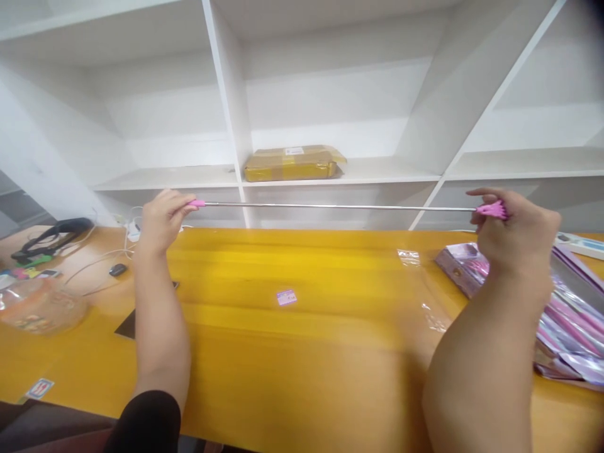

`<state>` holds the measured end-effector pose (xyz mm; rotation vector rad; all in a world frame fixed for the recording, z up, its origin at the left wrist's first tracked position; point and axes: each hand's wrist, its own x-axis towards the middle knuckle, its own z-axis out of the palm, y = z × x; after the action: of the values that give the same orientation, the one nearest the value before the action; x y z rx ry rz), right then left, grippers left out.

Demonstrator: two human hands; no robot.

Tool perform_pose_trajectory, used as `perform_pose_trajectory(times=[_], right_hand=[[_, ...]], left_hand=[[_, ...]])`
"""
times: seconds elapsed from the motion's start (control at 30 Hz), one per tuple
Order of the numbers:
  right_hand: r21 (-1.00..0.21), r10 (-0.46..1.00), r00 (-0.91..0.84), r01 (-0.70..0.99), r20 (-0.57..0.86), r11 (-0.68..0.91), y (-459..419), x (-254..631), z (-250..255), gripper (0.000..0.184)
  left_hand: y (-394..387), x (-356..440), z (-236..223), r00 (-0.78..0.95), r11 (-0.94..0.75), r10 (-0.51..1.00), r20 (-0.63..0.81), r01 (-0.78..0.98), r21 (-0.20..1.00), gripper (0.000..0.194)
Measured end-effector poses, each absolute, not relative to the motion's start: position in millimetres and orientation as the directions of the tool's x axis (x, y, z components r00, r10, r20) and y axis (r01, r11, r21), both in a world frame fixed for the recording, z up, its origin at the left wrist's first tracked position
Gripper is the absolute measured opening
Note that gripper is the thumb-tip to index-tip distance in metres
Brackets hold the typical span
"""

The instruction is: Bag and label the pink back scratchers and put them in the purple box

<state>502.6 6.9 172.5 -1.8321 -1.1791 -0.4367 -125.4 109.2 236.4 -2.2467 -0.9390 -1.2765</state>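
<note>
I hold a thin silver telescopic rod (330, 206) stretched out level above the yellow wooden table (302, 352). My left hand (163, 220) is closed on its pink handle end at the left. My right hand (512, 233) is closed on the pink head at the rod's right end. The rod runs nearly the full width between my hands, in front of the white shelving.
A pile of pink items in clear wrappers (566, 314) lies at the right. A small pink sticker (286, 297) and clear plastic scraps (434, 314) lie mid-table. Cables, a black strap (51, 236) and a plastic bag (38, 305) sit at the left. A brown parcel (293, 162) rests on the shelf.
</note>
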Motion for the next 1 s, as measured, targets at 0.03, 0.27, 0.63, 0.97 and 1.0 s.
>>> perform_pose_trajectory(times=[0.03, 0.27, 0.63, 0.97, 1.0], right_hand=[[-0.519, 0.539, 0.498, 0.845, 0.679, -0.127, 4.4, 502.1, 175.4, 0.062], [-0.647, 0.669, 0.611, 0.721, 0.423, -0.249, -17.3, 483.7, 198.9, 0.051], [-0.686, 0.609, 0.677, 0.672, 0.414, -0.280, -17.1, 472.5, 204.9, 0.057], [-0.722, 0.584, 0.713, 0.629, 0.388, -0.289, -14.9, 467.0, 206.0, 0.063], [-0.729, 0.575, 0.719, 0.623, 0.390, -0.285, -14.2, 466.7, 205.6, 0.064]], left_hand=[[109.1, -126.9, 236.2, 0.360, -0.702, 0.361, 0.861, 0.712, -0.003, 0.033], [107.2, -121.6, 235.1, 0.364, -0.699, 0.356, 0.861, 0.715, -0.013, 0.031], [92.3, -118.6, 243.0, 0.366, -0.669, 0.334, 0.869, 0.741, -0.055, 0.026], [89.2, -119.4, 244.6, 0.361, -0.665, 0.329, 0.872, 0.744, -0.057, 0.025], [88.5, -118.3, 244.7, 0.357, -0.663, 0.325, 0.876, 0.747, -0.058, 0.025]])
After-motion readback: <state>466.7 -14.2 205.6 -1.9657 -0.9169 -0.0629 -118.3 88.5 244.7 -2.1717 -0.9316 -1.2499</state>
